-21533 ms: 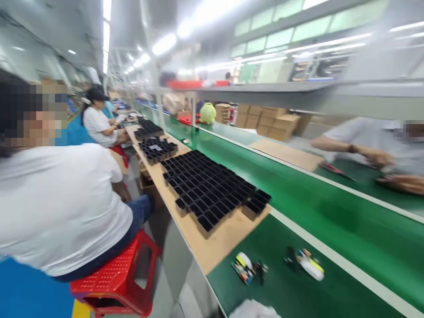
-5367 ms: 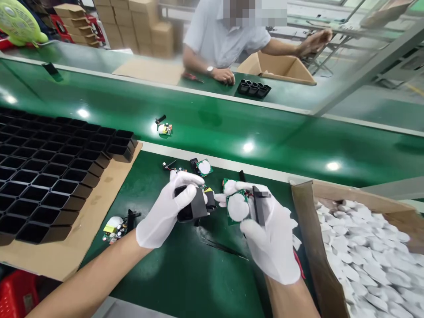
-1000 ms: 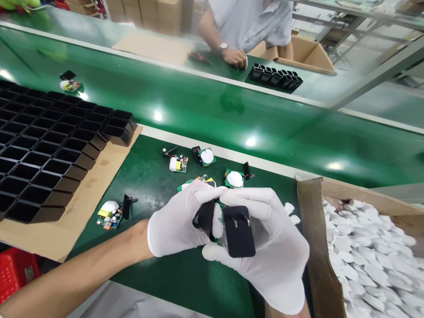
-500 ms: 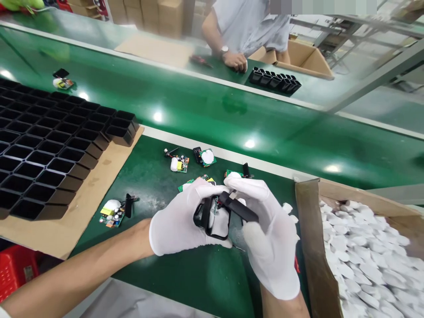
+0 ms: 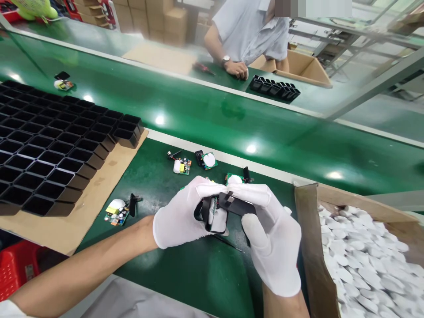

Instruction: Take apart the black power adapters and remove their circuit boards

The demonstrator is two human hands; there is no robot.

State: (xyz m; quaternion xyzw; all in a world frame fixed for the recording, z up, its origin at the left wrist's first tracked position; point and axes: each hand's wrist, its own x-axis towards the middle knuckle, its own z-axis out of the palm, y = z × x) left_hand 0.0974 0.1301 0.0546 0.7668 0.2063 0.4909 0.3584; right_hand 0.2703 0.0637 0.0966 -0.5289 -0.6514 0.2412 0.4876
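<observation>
My left hand (image 5: 183, 212), in a white glove, is closed around a black plastic charger housing (image 5: 206, 216). The housing's open end faces me, and inside it sit a white pad (image 5: 218, 221) and a bit of green circuit board. Between the thumb and fingers of my right hand (image 5: 273, 234), also gloved in white, is a flat black end cap (image 5: 237, 204) with a small metal contact. The cap is tilted at the housing's open side; whether they touch is hard to tell. A thin dark tool (image 5: 228, 243) pokes out below the housing, its other end hidden.
Several circuit boards (image 5: 181, 167) with white pads lie beyond my hands; another board (image 5: 117, 211) is at left. Rows of black housings (image 5: 59, 176) stand on cardboard. A carton (image 5: 306, 229) of white pads (image 5: 367, 260) is at right. Across the green belt (image 5: 198, 128), a person's hand (image 5: 236, 69) rests.
My right hand has turned the black end cap to a flatter angle, showing more of its broad face. The view has shifted slightly. Both hands keep their holds.
</observation>
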